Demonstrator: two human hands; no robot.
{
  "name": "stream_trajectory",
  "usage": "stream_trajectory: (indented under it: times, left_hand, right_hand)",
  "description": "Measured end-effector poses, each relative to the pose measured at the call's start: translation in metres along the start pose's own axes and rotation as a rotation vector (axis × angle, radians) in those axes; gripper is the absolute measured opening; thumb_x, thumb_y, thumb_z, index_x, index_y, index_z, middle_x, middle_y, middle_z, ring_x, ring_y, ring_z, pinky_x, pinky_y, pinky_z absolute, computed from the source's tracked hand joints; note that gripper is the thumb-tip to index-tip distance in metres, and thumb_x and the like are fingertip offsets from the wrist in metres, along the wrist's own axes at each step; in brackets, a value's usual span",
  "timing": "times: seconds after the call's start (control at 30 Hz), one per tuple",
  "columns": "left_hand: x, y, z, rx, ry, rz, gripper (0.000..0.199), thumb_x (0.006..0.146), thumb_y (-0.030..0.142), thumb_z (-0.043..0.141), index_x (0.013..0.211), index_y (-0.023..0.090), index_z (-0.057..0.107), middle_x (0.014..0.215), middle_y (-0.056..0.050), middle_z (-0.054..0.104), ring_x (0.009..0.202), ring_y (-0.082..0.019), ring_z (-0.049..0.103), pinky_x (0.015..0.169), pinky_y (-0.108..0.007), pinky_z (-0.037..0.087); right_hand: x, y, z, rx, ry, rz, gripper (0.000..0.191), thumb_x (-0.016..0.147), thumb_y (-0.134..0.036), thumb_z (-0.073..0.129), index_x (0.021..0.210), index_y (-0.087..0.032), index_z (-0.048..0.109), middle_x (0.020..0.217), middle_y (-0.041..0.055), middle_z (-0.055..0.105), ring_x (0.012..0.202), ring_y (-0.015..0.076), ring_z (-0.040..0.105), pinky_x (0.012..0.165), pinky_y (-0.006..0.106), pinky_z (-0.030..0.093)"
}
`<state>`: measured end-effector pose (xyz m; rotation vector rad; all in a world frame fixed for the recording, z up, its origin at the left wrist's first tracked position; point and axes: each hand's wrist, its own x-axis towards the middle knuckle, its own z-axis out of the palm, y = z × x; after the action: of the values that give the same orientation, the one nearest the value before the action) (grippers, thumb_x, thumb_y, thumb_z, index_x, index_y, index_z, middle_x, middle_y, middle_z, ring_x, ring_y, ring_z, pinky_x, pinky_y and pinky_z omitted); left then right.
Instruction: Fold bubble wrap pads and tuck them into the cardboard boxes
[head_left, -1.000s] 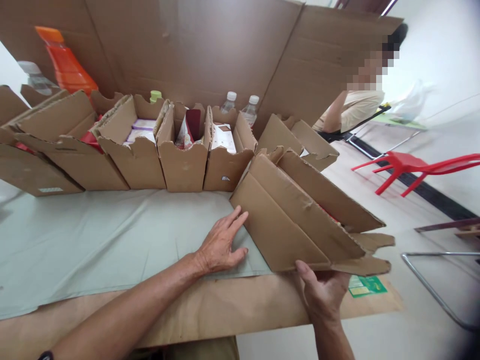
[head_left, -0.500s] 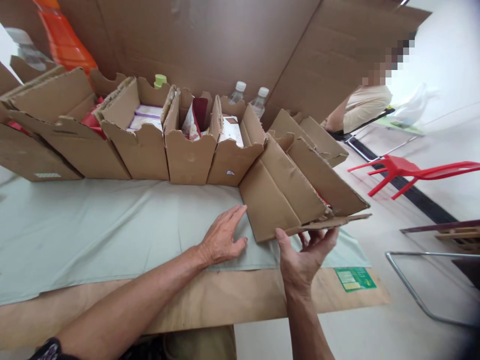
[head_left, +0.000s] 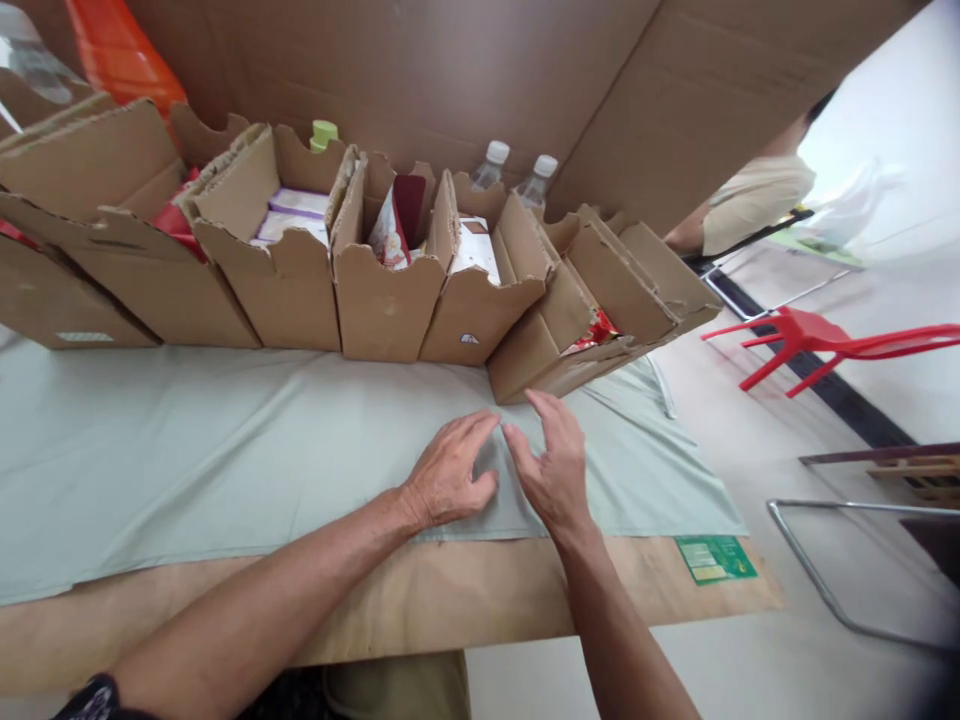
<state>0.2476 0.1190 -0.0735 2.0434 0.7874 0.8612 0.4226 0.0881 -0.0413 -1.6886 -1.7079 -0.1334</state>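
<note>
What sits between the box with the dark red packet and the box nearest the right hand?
Another cardboard box, with a white pack inside; the head view shows it.

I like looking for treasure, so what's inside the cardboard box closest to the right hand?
A shiny red thing, perhaps a packet, shows inside the cardboard box. The box's walls cover its lower part and anything underneath, so those can't be seen.

Left forearm (head_left: 255,610) slants in from lower left; left hand (head_left: 446,472) knuckles up, fingers (head_left: 469,430) extended forward, thumb (head_left: 482,489) spread apart. Right forearm (head_left: 626,630) angles up from lower right — right hand (head_left: 556,465) loosely curved, thumb and index parted. Fingertips of both hands close together, just apart.
</note>
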Motion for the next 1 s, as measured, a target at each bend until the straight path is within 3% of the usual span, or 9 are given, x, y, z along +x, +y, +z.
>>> stream_trajectory:
  times: [0.1,0.2,0.33,0.47,0.53,0.63,0.77,0.87,1.0]
  left_hand:
    - [0.0,0.0,0.001,0.015,-0.001,-0.001,0.074,0.078,0.024,0.058,0.15,0.012,0.049,0.155,-0.02,0.055,0.145,-0.035,0.052,0.125,-0.056,0.04]
    - [0.0,0.001,0.001,0.027,0.0,0.004,0.074,0.078,0.024,0.057,0.151,0.012,0.048,0.154,-0.021,0.056,0.144,-0.034,0.053,0.124,-0.056,0.041]
    - [0.0,0.002,0.001,0.038,0.006,0.009,0.072,0.078,0.023,0.057,0.149,0.011,0.051,0.153,-0.02,0.058,0.143,-0.033,0.055,0.123,-0.055,0.042]
    - [0.0,0.003,0.001,0.076,-0.009,-0.001,0.067,0.078,0.023,0.058,0.144,0.013,0.057,0.152,-0.019,0.058,0.14,-0.033,0.056,0.122,-0.054,0.044]
    - [-0.001,0.004,0.001,0.093,-0.013,-0.008,0.062,0.078,0.022,0.059,0.14,0.012,0.061,0.151,-0.02,0.059,0.139,-0.034,0.057,0.12,-0.054,0.045]
    - [-0.001,0.003,0.001,0.112,-0.012,0.003,0.055,0.078,0.021,0.06,0.133,0.012,0.066,0.151,-0.021,0.059,0.137,-0.035,0.059,0.118,-0.055,0.047]
    - [-0.002,0.0,0.002,0.133,0.04,0.079,0.045,0.077,0.019,0.063,0.121,0.015,0.072,0.144,-0.019,0.064,0.129,-0.034,0.064,0.111,-0.054,0.052]
    - [-0.003,-0.005,0.004,0.126,0.098,0.104,0.039,0.077,0.017,0.064,0.114,0.016,0.074,0.138,-0.018,0.068,0.123,-0.032,0.067,0.107,-0.051,0.055]
    - [0.0,-0.003,0.005,0.1,0.246,0.114,0.028,0.079,0.015,0.061,0.105,0.016,0.073,0.123,-0.016,0.072,0.112,-0.028,0.07,0.098,-0.045,0.059]
  right_hand:
    - [0.016,0.003,0.01,-0.048,-0.076,0.001,0.05,0.098,-0.044,0.052,0.14,-0.018,0.061,0.134,0.0176,0.067,0.125,0.0325,0.062,0.11,0.056,0.048]
    - [0.028,0.016,0.015,-0.054,-0.092,0.019,0.062,0.095,-0.045,0.055,0.149,-0.015,0.054,0.148,0.0197,0.059,0.137,0.0347,0.056,0.115,0.058,0.045]
    - [0.025,0.033,0.015,0.022,-0.213,-0.028,0.066,0.096,-0.046,0.052,0.156,-0.019,0.047,0.163,0.0161,0.047,0.152,0.0322,0.044,0.124,0.057,0.038]
    - [0.027,0.038,0.013,0.042,-0.258,-0.039,0.066,0.093,-0.047,0.056,0.153,-0.019,0.051,0.161,0.0163,0.049,0.152,0.033,0.045,0.125,0.059,0.037]
    - [0.034,0.03,0.007,0.052,-0.231,-0.014,0.061,0.091,-0.045,0.059,0.146,-0.018,0.058,0.154,0.0179,0.057,0.146,0.0343,0.052,0.121,0.06,0.043]
    - [0.049,0.001,-0.012,0.119,-0.151,0.047,0.048,0.093,-0.044,0.06,0.134,-0.019,0.065,0.125,0.0156,0.074,0.115,0.0301,0.071,0.1,0.051,0.059]
    - [0.089,-0.049,-0.028,0.22,-0.064,0.04,0.055,0.094,-0.036,0.061,0.147,-0.022,0.055,0.097,0.0053,0.077,0.078,0.0196,0.071,0.081,0.038,0.06]
    - [0.13,-0.07,-0.014,0.142,-0.148,-0.003,0.06,0.09,-0.026,0.059,0.15,-0.022,0.052,0.086,0.0019,0.076,0.073,0.0205,0.068,0.081,0.038,0.056]
    - [0.158,-0.077,0.006,-0.011,-0.226,0.007,0.028,0.087,-0.02,0.055,0.11,-0.02,0.071,0.077,0.0039,0.074,0.076,0.0227,0.068,0.079,0.035,0.051]
